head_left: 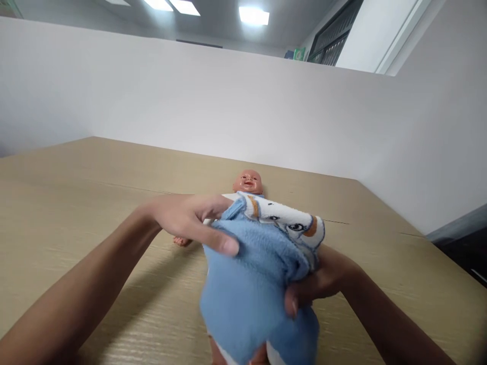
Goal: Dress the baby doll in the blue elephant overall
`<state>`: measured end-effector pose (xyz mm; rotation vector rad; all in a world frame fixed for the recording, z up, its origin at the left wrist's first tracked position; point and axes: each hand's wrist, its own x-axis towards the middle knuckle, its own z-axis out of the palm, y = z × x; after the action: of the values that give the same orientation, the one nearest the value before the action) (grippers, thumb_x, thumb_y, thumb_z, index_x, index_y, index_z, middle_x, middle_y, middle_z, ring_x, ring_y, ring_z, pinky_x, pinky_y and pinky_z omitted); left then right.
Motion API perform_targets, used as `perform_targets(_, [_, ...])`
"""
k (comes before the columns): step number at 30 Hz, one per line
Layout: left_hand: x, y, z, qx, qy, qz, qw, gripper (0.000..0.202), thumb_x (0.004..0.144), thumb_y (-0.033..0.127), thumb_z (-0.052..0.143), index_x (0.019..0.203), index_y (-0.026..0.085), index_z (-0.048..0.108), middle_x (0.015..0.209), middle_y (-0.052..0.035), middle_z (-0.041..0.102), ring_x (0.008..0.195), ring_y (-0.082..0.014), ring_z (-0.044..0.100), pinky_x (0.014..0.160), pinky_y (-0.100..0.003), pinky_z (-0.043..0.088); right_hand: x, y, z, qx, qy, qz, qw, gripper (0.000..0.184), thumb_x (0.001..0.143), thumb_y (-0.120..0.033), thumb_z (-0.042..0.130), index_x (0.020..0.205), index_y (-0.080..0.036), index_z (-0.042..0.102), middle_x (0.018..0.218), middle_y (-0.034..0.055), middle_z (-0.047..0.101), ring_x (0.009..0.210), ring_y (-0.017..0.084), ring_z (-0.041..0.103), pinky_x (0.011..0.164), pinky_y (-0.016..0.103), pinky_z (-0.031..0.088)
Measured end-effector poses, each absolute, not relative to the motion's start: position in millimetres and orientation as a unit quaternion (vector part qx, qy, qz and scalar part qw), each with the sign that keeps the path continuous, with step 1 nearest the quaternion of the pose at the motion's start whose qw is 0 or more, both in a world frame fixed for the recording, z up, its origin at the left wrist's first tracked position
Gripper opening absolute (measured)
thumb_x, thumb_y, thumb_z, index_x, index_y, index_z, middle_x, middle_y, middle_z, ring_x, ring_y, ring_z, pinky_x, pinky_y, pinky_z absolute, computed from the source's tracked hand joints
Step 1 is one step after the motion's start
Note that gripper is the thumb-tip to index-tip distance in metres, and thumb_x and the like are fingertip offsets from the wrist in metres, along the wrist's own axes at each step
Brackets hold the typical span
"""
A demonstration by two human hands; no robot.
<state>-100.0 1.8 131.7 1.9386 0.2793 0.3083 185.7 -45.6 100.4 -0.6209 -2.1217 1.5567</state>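
A baby doll (248,181) lies on its back on the table, its head away from me and its legs toward me. Blue fleece baby clothing (243,284) with a white embroidered animal face covers its body and upper legs. The garment's upper part is bunched at the doll's middle. My left hand (201,220) grips the cloth on the left, thumb on top and fingers behind it. On the right, my right hand (319,281) clasps the garment's side, its fingers mostly hidden behind the fabric. One small doll hand (181,241) shows under my left wrist.
The wood-grain table (95,172) has thin seams across it. A white partition (190,101) stands along its far side, and another wall (426,132) rises on the right. A dark object (464,248) sits beyond the table's right edge.
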Motion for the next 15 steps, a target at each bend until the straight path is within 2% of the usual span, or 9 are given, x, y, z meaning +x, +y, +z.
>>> perform_targets(3, [-97.6,4.7,126.9,0.840,0.090,0.126,0.519,0.041,0.074,0.048,0.102,0.094,0.019,0.081,0.076,-0.0042,0.078,0.068,-0.0217,0.075,0.061,-0.025,0.065,188.1,-47.1,99.3,-0.215,-0.751,0.556,0.284,0.093,0.073,-0.073,0.095,0.144,-0.019,0.073,0.132,0.0151,0.080,0.150,0.038,0.058,0.131,0.051,0.040])
perform_targets(4, [-97.5,6.0,125.2,0.843,0.093,0.126,0.515,0.040,0.073,0.049,0.102,0.090,0.020,0.080,0.073,-0.0034,0.077,0.065,-0.0208,0.073,0.059,-0.024,0.064,189.2,-48.9,99.2,-0.215,-0.743,0.558,0.301,0.092,0.076,-0.075,0.092,0.146,-0.019,0.071,0.135,0.0157,0.079,0.153,0.038,0.055,0.133,0.053,0.037])
perform_targets(6, [-98.0,8.5,121.9,0.840,0.110,0.129,0.516,0.035,0.083,0.050,0.095,0.092,0.020,0.080,0.073,-0.0029,0.076,0.060,-0.0179,0.070,0.058,-0.024,0.063,191.8,-52.5,99.4,-0.234,-0.727,0.569,0.305,0.087,0.081,-0.074,0.088,0.145,-0.019,0.072,0.137,0.0154,0.078,0.155,0.038,0.053,0.133,0.054,0.035])
perform_targets(8, [-98.3,10.1,119.8,0.824,0.126,0.148,0.532,0.031,0.095,0.049,0.084,0.097,0.019,0.079,0.078,-0.0041,0.078,0.064,-0.0173,0.072,0.062,-0.023,0.064,194.2,-54.1,100.1,-0.260,-0.716,0.590,0.269,0.083,0.080,-0.072,0.090,0.141,-0.018,0.075,0.137,0.0142,0.078,0.152,0.039,0.057,0.131,0.052,0.039])
perform_targets(10, [-97.1,10.1,119.2,0.801,0.137,0.177,0.555,0.030,0.101,0.049,0.076,0.101,0.019,0.078,0.085,-0.0060,0.080,0.076,-0.0196,0.077,0.071,-0.025,0.066,195.9,-52.0,100.5,-0.266,-0.714,0.613,0.208,0.085,0.072,-0.068,0.097,0.136,-0.017,0.078,0.133,0.0132,0.079,0.149,0.040,0.059,0.129,0.048,0.042])
perform_targets(13, [-92.3,7.6,120.8,0.786,0.139,0.181,0.575,0.033,0.104,0.050,0.072,0.108,0.018,0.080,0.083,-0.0070,0.080,0.092,-0.0248,0.081,0.081,-0.029,0.068,197.8,-44.2,99.0,-0.225,-0.724,0.637,0.137,0.089,0.058,-0.058,0.107,0.133,-0.018,0.079,0.126,0.0116,0.082,0.142,0.039,0.065,0.123,0.045,0.050])
perform_targets(15, [-88.8,5.7,121.9,0.789,0.130,0.143,0.583,0.032,0.103,0.048,0.074,0.111,0.018,0.081,0.081,-0.0067,0.080,0.095,-0.0261,0.081,0.084,-0.030,0.069,200.1,-39.8,96.4,-0.219,-0.725,0.641,0.128,0.086,0.059,-0.055,0.107,0.132,-0.018,0.080,0.119,0.0103,0.083,0.129,0.035,0.073,0.112,0.040,0.059])
